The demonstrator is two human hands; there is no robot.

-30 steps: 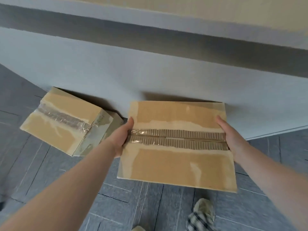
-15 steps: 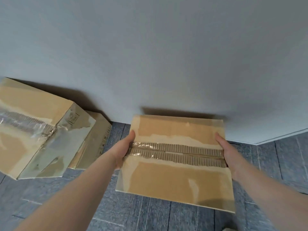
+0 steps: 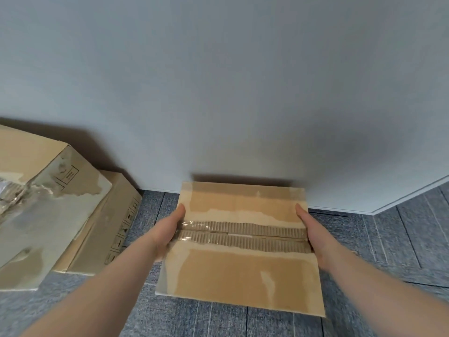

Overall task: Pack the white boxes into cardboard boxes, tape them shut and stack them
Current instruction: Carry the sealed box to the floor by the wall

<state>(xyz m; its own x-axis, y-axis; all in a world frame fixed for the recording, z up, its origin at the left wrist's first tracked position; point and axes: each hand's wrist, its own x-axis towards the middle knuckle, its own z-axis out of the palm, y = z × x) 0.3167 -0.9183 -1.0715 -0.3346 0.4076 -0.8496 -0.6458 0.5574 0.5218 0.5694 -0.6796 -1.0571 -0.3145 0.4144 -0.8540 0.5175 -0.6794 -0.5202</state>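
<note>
A taped cardboard box (image 3: 243, 271) sits between my hands, close to the wall and low over the floor. Its top flaps are shut, with clear tape over a torn, ribbed seam. My left hand (image 3: 167, 229) grips the box's left side with the thumb on the top edge. My right hand (image 3: 313, 234) grips the right side the same way. The fingers of both hands are hidden down the sides. Whether the box touches the floor cannot be seen.
At the left, a worn taped cardboard box (image 3: 43, 215) lies on top of a flatter cardboard box (image 3: 109, 227) against the grey wall (image 3: 218, 93). Grey carpet tiles (image 3: 388, 239) cover the floor. The wall turns a corner at the right.
The box in my hands has come down toward the floor beside the wall. The view has dropped with it, and the stack at the left now looks larger and closer.
</note>
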